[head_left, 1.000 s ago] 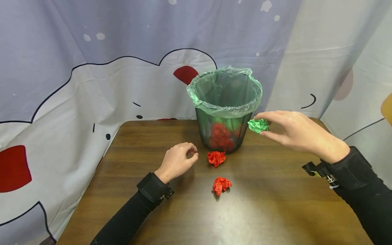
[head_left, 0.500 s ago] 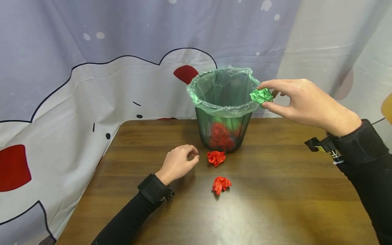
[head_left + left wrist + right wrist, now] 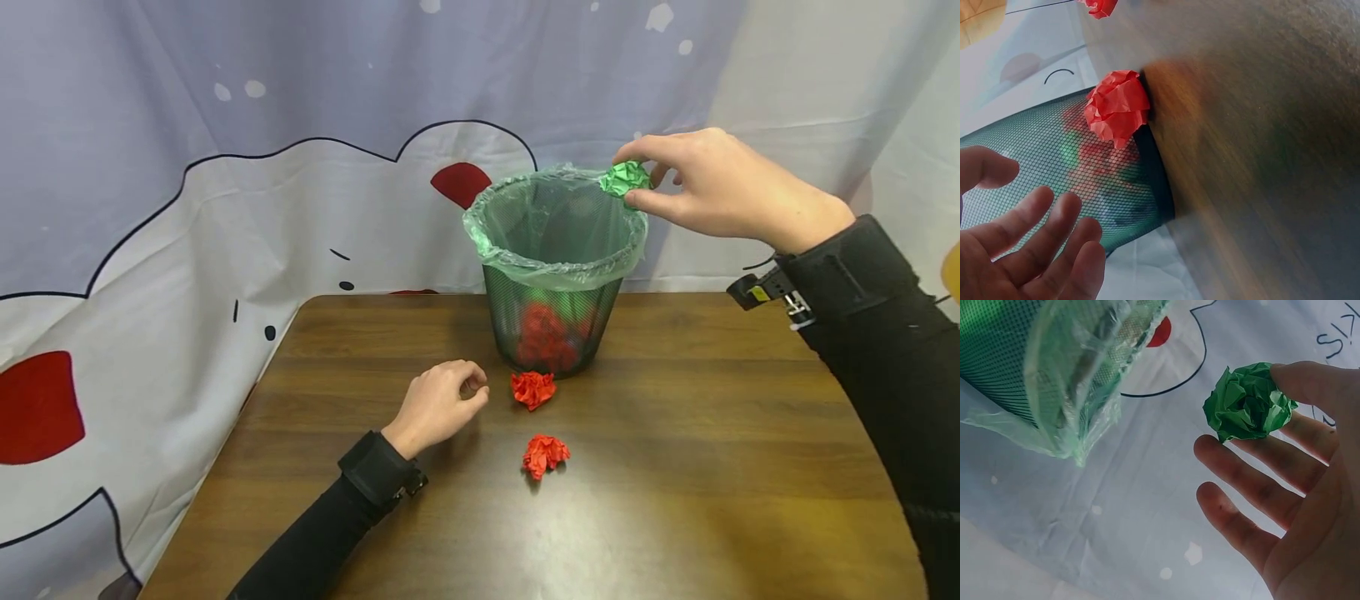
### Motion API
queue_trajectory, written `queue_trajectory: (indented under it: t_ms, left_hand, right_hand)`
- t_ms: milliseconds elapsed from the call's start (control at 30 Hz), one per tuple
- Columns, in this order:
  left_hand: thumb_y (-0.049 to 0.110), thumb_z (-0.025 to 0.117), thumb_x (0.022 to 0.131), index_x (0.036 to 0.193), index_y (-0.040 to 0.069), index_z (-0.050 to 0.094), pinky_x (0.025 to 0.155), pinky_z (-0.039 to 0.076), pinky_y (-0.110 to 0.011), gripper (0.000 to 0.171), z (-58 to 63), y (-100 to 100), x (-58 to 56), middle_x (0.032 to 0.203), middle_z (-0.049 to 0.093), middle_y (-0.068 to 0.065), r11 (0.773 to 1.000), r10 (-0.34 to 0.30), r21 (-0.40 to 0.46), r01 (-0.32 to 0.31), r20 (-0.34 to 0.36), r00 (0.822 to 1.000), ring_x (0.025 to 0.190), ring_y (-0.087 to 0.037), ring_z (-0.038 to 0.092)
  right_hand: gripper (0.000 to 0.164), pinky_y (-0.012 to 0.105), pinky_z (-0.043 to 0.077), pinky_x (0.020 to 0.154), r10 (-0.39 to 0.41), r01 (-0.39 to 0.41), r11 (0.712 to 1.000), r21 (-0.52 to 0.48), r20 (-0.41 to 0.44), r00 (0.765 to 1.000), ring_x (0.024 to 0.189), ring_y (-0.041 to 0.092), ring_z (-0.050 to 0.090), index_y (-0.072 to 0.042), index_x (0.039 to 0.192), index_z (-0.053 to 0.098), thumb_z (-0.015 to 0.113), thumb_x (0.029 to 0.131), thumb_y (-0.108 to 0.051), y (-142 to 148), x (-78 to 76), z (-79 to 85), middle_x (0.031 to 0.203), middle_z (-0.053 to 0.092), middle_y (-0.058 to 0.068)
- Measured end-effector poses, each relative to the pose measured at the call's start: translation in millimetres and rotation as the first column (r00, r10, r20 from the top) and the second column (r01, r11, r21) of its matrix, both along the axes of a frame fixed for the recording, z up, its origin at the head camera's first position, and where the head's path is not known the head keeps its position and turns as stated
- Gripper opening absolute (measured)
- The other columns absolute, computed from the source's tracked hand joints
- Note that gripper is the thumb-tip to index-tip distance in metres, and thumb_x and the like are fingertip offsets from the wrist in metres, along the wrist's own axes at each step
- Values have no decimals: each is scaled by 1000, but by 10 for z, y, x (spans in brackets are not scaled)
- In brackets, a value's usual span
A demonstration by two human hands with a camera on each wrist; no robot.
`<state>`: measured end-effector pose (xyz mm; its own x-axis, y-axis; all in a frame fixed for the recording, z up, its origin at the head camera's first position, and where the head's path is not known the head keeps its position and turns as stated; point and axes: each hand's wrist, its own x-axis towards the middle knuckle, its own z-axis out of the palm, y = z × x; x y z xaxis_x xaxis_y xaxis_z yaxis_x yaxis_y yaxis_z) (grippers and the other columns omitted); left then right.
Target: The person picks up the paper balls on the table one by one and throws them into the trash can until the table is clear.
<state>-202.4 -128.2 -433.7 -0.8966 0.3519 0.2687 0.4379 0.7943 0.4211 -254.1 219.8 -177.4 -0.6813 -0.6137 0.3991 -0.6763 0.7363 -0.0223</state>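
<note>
My right hand [image 3: 720,185] pinches a crumpled green paper ball [image 3: 626,179] between thumb and fingers, beside the upper right rim of a mesh wastebasket [image 3: 551,312]. In the right wrist view, the green ball [image 3: 1249,403] is raised near the bin's lined mouth. A translucent green bag [image 3: 558,271] lines the bin and folds over its rim. My left hand [image 3: 437,404] holds nothing, its fingers loosely curved over the table left of the bin. Closest to it is a red paper ball [image 3: 532,389] at the bin's base; a second red ball [image 3: 545,456] lies nearer me.
Red and green crumpled paper shows through the mesh low in the bin. The bin stands near the back edge of a brown wooden table [image 3: 675,500]. Behind the table hangs a patterned curtain [image 3: 315,83].
My right hand has lifted the green paper ball from beside the bin's mesh wall up to rim height, lately shifting slightly left. The left hand and both red balls have stayed in place.
</note>
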Motion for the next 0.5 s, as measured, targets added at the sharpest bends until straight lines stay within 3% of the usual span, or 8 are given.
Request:
queue_trajectory:
  t_ms: [233, 500]
  left_hand:
    - [29, 65, 91, 93, 23, 70, 70, 51, -36, 8, -18, 4, 19, 91, 69, 4, 1000, -8, 15, 8, 1, 1000, 85, -19, 68]
    - [29, 64, 92, 94, 22, 70, 72, 51, -36, 9, -40, 31, 22, 93, 70, 1, 999, -27, 19, 26, 24, 999, 87, -20, 68]
  right_hand:
    - [40, 40, 49, 70, -8, 7, 999, 45, 40, 999, 77, 22, 68, -14, 137, 59, 63, 98, -26, -121, -175, 118, 102, 74, 12]
    - [50, 50, 53, 80, -85, 74, 995, 64, 181, 980, 98, 31, 73, -20, 148, 48, 55, 102, -36, -150, -318, 101, 118, 72, 18]
